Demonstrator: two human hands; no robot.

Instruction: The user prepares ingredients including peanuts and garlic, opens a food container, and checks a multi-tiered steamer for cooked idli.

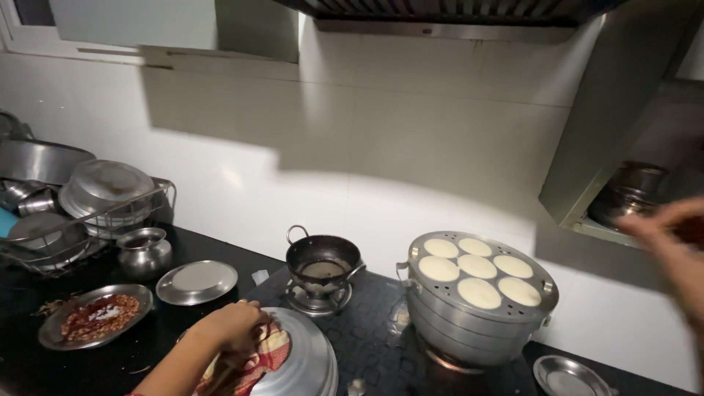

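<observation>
The fingers of the left hand [233, 326] are curled tight around a bunched red-and-yellow checked cloth [258, 358], pressing it against the top of a domed steel lid [308, 361] that sits at the near edge of the scene, just left of centre on the black counter [147, 352]. The forearm runs down and out of view at the bottom.

The right hand [671, 235] hangs in the air at the far right, blurred, with the fingers spread loosely and gripping nothing; it is well apart from everything on the hob.

To the right of the lid stands a round tiered aluminium steamer pot [469, 319] on a burner, uncovered, its top tray carrying six pale round batter cakes [477, 266]. Between lid and steamer, farther back, a small dark two-handled wok [323, 258] rests on another burner.

To the left of the lid lie a flat steel plate [196, 281] and, nearer, a steel plate of red chopped scraps [95, 317]. Behind them sits a small round steel pot [144, 251], and at the far left a wire rack of stacked steel dishes [88, 209]. A small steel saucer [568, 377] lies near the right edge of the counter.
</observation>
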